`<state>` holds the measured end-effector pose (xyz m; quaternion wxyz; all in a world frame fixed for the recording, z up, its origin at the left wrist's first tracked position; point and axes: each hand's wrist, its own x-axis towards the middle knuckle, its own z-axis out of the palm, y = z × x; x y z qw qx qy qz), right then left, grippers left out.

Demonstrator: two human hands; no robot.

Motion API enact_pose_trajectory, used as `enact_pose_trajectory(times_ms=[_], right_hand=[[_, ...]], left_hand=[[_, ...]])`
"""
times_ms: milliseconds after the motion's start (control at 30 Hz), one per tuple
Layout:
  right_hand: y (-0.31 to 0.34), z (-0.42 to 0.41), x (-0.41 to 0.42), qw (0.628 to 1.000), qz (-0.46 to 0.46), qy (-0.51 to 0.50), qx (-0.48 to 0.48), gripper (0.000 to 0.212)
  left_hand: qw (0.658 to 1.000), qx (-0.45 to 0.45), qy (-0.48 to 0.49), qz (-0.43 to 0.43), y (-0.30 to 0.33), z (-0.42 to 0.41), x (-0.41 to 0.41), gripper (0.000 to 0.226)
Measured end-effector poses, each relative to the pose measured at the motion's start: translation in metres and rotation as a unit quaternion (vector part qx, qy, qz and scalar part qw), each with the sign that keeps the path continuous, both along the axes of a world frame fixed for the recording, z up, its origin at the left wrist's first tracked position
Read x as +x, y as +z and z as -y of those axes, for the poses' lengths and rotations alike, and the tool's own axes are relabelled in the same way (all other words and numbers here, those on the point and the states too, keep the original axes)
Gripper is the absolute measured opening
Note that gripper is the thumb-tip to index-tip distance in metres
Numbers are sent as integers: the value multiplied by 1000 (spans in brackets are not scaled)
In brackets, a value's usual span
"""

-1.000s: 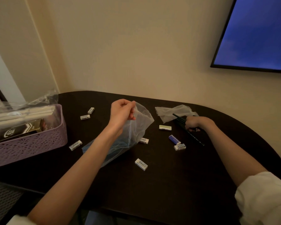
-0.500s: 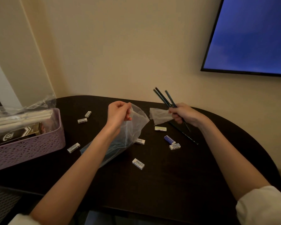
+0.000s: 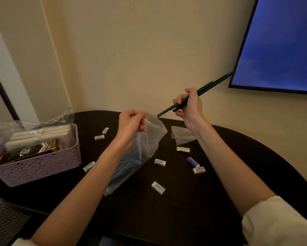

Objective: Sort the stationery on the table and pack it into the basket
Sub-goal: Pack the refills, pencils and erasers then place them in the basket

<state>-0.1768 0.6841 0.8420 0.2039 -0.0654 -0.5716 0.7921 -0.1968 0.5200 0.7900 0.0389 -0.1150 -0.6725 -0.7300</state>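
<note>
Head view looks down on a dark, round-ended table (image 3: pixel 193 219) pushed against a cream wall (image 3: pixel 140 50), with a glowing blue screen (image 3: pixel 282 41) mounted up on the right. Left hand (image 3: pixel 131 122) is raised over the tabletop, fingers pinching the rim of a clear plastic bag (image 3: pixel 145 148) that sags down onto the wood. Right hand (image 3: pixel 189 103) is up higher, curled tight around a bundle of dark green pencils (image 3: pixel 205 88), tips angled down toward the bag's mouth. White erasers (image 3: pixel 158 187) lie scattered across the surface, one blue eraser (image 3: pixel 192 161) among them near the right forearm, and a second crumpled bag (image 3: pixel 182 134) behind that wrist. Over at the left edge sits the lilac basket (image 3: pixel 42 166), already holding boxes and wrapped packs
</note>
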Motion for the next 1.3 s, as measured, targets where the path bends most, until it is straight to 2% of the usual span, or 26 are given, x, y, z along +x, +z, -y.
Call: enact_pose_trajectory(times_ms=[167, 333, 533, 833, 1033, 1300], right_hand=[[5, 22, -8, 995, -9, 39, 88, 43], [3, 43, -11, 958, 1, 89, 271, 35], [3, 61, -10, 923, 24, 140, 357, 20], [9, 64, -18, 939, 25, 161, 302, 37], [9, 64, -19, 937, 13, 144, 317, 36], [-1, 40, -23, 960, 12, 97, 263, 34]], left_hand=[[1000, 13, 7, -16, 11, 13, 3, 14], [999, 31, 32, -21, 22, 29, 4, 12], [997, 43, 53, -30, 28, 45, 6, 12], [995, 66, 71, -18, 33, 55, 3, 11], [994, 72, 74, -19, 30, 53, 3, 12], [996, 65, 64, -4, 18, 40, -1, 13]])
